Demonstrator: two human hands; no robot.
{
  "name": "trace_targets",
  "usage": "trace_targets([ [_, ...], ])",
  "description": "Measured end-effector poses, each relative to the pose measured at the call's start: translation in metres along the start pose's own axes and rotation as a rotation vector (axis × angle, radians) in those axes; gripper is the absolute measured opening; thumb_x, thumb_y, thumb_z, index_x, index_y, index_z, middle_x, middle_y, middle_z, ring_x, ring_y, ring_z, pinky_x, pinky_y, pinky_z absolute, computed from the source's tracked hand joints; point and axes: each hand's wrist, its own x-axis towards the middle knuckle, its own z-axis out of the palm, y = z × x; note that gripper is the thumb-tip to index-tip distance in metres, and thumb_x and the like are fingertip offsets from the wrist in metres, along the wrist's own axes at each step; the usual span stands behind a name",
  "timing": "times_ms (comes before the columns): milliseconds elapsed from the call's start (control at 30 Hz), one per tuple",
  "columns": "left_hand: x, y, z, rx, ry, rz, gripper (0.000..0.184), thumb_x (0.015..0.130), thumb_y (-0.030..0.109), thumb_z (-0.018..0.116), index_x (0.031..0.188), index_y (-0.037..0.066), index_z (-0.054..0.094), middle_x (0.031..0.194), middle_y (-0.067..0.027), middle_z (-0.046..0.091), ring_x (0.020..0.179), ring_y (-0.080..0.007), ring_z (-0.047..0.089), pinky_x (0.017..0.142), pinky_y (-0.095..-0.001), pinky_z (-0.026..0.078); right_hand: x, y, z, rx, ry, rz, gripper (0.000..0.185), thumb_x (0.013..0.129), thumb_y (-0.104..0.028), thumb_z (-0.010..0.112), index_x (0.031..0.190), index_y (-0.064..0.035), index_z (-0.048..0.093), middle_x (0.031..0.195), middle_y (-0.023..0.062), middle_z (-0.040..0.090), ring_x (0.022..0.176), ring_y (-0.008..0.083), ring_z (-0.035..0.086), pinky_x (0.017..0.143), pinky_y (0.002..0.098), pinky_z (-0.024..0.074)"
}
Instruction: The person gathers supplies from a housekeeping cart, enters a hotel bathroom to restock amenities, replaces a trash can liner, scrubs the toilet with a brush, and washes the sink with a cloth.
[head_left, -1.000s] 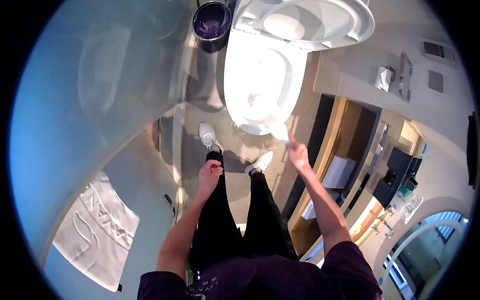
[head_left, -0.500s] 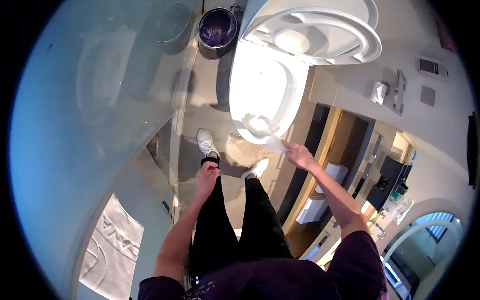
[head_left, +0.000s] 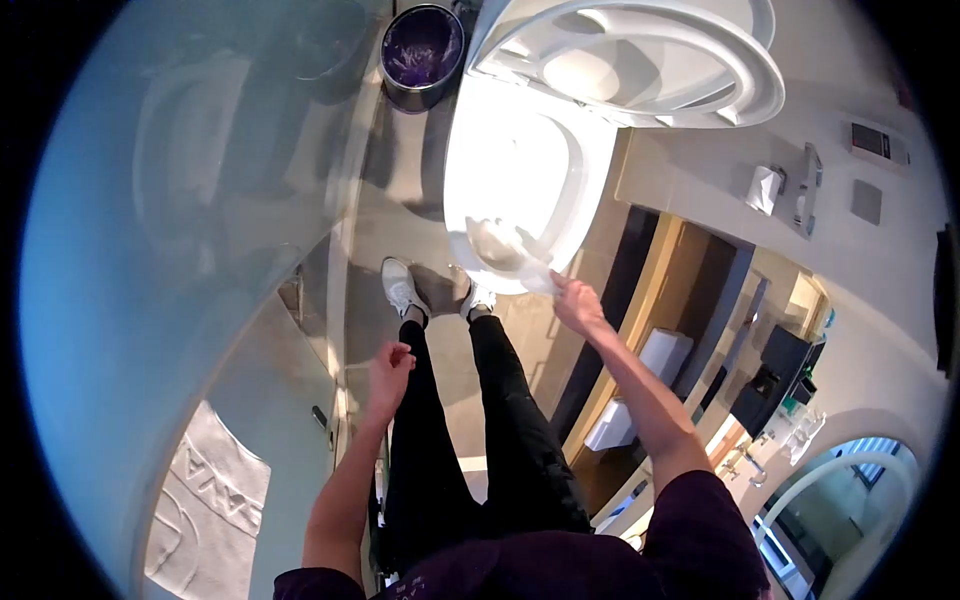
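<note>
A white toilet brush (head_left: 503, 248) has its head inside the front of the toilet bowl (head_left: 585, 180), resting low near the rim. My right hand (head_left: 579, 304) is closed round the end of its handle, just outside the bowl's front edge. The raised seat and lid (head_left: 740, 85) lean back behind the bowl. My left hand (head_left: 392, 372) hangs beside my left leg, its fingers curled in and touching no object. Whether anything is inside that fist is hidden.
A dark bin (head_left: 422, 58) stands left of the toilet, beside a glass panel (head_left: 200, 230). A toilet paper roll (head_left: 765, 189) hangs on the right wall near a grab bar. Below are a wooden shelf unit and black boxes (head_left: 775, 375). A white towel (head_left: 212, 505) hangs lower left.
The brush head has moved from over the front rim into the bowl, with my right hand shifting slightly left. My left hand is a little lower and further left. My right foot has stepped inward.
</note>
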Motion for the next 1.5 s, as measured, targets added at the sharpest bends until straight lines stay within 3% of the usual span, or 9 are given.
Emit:
trace_targets([
  [533,-0.017,0.013,0.136,0.039,0.03,0.109,0.016,0.089,0.006,0.064,0.104,-0.001,0.063,0.086,-0.0092,0.069,0.08,-0.0148,0.068,0.076,-0.0299,0.055,0.09,0.05,-0.106,-0.906,0.253,-0.298,0.059,0.096,-0.009,0.049,0.151,0.0059,0.031,0.099,0.0199,0.071,0.094,0.029,0.07,0.078,0.0386,0.0585],
  [733,-0.017,0.055,0.147,0.03,0.067,0.146,0.017,0.089,0.007,0.065,0.105,0.0,0.063,0.085,-0.0078,0.069,0.078,-0.0141,0.067,0.074,-0.0289,0.054,-0.003,0.004,-0.015,-0.419,-0.23,-0.285,0.07,0.083,-0.01,0.055,0.15,-0.0017,0.037,0.096,0.0238,0.07,0.09,0.0411,0.069,0.082,0.0504,0.055],
  [900,-0.013,0.034,0.144,0.038,0.099,0.095,0.017,0.091,0.005,0.063,0.106,-0.001,0.062,0.086,-0.0084,0.07,0.08,-0.0152,0.069,0.075,-0.0282,0.054,0.081,-0.026,0.021,-0.026,-0.093,-0.219,0.067,0.088,-0.011,0.049,0.153,-0.0108,0.035,0.112,0.0281,0.066,0.1,0.0435,0.067,0.09,0.0499,0.052],
  [1000,-0.017,0.015,0.141,-0.023,0.095,0.059,0.017,0.09,0.005,0.062,0.107,-0.001,0.063,0.088,-0.0091,0.07,0.08,-0.016,0.07,0.075,-0.0287,0.055,0.125,-0.019,0.032,0.172,0.349,-0.089,0.064,0.091,-0.01,0.046,0.154,-0.0152,0.035,0.083,0.02,0.067,0.076,0.0375,0.067,0.069,0.0479,0.0545],
  [1100,-0.025,0.02,0.137,0.053,0.095,0.028,0.015,0.092,0.004,0.062,0.105,-0.002,0.061,0.088,-0.0083,0.07,0.081,-0.0154,0.069,0.077,-0.029,0.055,0.121,-0.052,-0.026,1.889,0.235,0.446,0.028,0.098,-0.008,0.04,0.12,-0.0096,0.056,0.067,-0.0021,0.037,0.05,0.0089,0.032,0.04,0.0234,0.0261],
  [1233,-0.02,0.012,0.135,0.032,0.063,0.028,0.016,0.091,0.004,0.062,0.106,-0.002,0.061,0.09,-0.0094,0.07,0.083,-0.0161,0.069,0.077,-0.0293,0.056,0.137,-0.074,-0.052,2.154,-0.071,0.403,0.015,0.1,-0.009,0.04,0.101,-0.0084,0.054,0.064,-0.0027,0.035,0.047,0.0086,0.031,0.04,0.0252,0.027],
  [1367,-0.024,0.014,0.141,0.007,0.076,0.077,0.017,0.09,0.005,0.063,0.106,-0.002,0.063,0.087,-0.0101,0.071,0.079,-0.0166,0.07,0.074,-0.0295,0.055,0.089,-0.075,-0.001,1.704,-0.102,0.031,0.023,0.099,-0.015,0.044,0.116,-0.0057,0.057,0.068,0.0038,0.048,0.048,0.0126,0.043,0.041,0.0292,0.0355],
  [1400,-0.018,0.014,0.142,-0.007,0.07,0.096,0.018,0.09,0.005,0.063,0.106,-0.002,0.063,0.086,-0.01,0.07,0.079,-0.0166,0.07,0.074,-0.0295,0.055,0.073,-0.024,0.017,0.989,-0.136,-0.391,0.038,0.103,-0.024,0.048,0.132,-0.0031,0.06,0.071,0.0049,0.056,0.056,0.0102,0.051,0.049,0.0278,0.043],
  [1500,-0.019,0.024,0.148,-0.036,0.055,0.081,0.017,0.089,0.005,0.064,0.104,-0.001,0.063,0.084,-0.0099,0.07,0.078,-0.0168,0.069,0.073,-0.0304,0.055,0.018,0.046,0.009,-0.116,-0.201,-0.404,0.059,0.092,-0.018,0.053,0.151,-0.0173,0.042,0.101,0.0214,0.07,0.092,0.0373,0.068,0.082,0.0464,0.0523],
])
